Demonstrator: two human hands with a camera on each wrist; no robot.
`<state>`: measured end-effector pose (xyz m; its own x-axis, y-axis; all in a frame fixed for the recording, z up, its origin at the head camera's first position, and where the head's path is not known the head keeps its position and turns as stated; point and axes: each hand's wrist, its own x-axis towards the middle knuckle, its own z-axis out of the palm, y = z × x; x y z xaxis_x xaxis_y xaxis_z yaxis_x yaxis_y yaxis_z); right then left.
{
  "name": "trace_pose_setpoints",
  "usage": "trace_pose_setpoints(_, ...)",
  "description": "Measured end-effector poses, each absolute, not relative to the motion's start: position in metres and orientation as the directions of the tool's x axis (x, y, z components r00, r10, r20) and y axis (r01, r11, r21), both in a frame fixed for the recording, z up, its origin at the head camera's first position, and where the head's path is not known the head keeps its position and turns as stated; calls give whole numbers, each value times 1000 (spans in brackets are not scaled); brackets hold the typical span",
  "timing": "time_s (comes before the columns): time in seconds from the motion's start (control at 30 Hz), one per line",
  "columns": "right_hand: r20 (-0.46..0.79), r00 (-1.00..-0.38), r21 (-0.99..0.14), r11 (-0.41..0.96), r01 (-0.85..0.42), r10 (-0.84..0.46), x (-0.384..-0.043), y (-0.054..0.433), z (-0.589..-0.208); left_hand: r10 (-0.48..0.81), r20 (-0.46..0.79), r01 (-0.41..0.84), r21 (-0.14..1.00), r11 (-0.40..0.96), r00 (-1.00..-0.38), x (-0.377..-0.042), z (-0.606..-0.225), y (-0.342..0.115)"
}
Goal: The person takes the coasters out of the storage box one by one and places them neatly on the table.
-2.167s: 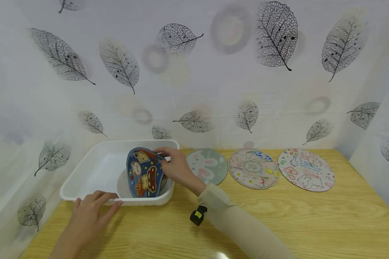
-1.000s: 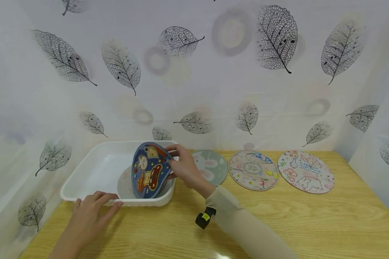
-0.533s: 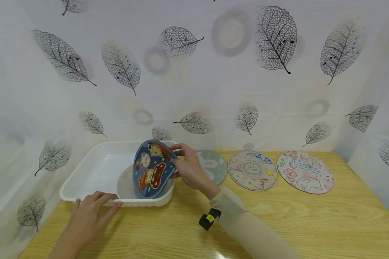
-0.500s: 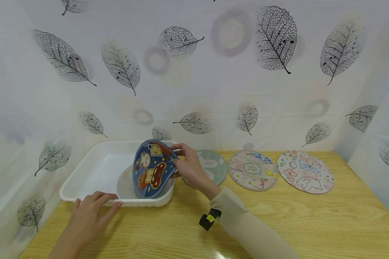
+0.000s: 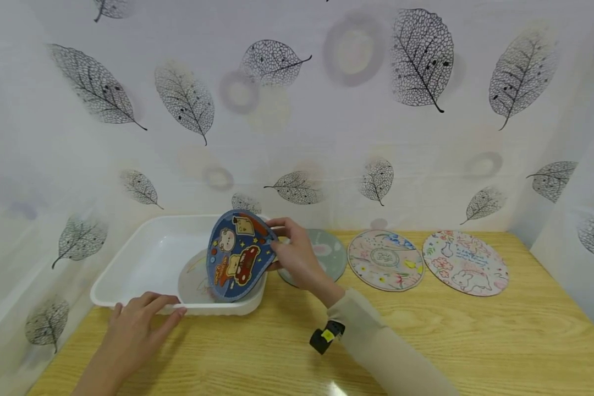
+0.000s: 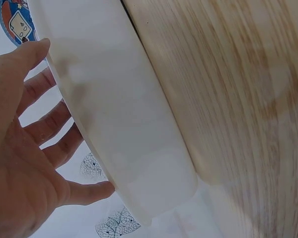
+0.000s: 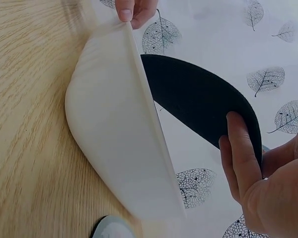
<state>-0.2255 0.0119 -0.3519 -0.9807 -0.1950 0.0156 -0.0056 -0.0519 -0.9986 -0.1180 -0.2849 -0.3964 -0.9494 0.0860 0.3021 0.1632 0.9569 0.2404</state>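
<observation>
My right hand [image 5: 301, 256] holds a round blue mouse pad [image 5: 237, 258] by its right edge, thumb on the printed face and fingers behind. The pad has cartoon figures and a red car. It is bent and tilted up over the right end of a white plastic basin [image 5: 143, 264]. In the right wrist view its black back [image 7: 198, 94] faces the camera. My left hand [image 5: 136, 327] grips the basin's near rim, its fingers over the edge and its thumb outside. Under the blue pad, a pale round pad [image 5: 193, 278] lies in the basin, partly hidden.
Along the back of the wooden table [image 5: 425, 341] lie a green rabbit pad [image 5: 329, 258], a floral pad [image 5: 386, 259] and a pink rabbit pad [image 5: 467, 264] in a row. A leaf-print curtain [image 5: 326, 137] hangs behind them.
My right hand has drawn the blue pad up and to the right, so more of it rises above the basin's rim. The left hand stays in place on the basin.
</observation>
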Motion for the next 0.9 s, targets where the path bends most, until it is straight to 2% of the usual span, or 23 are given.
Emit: trace_pose_setpoints(0.9, 27, -985, -997, -78, -14, -172, -218, 34, -356, 108, 338, 197, 242, 950, -935, -118, -398, -287)
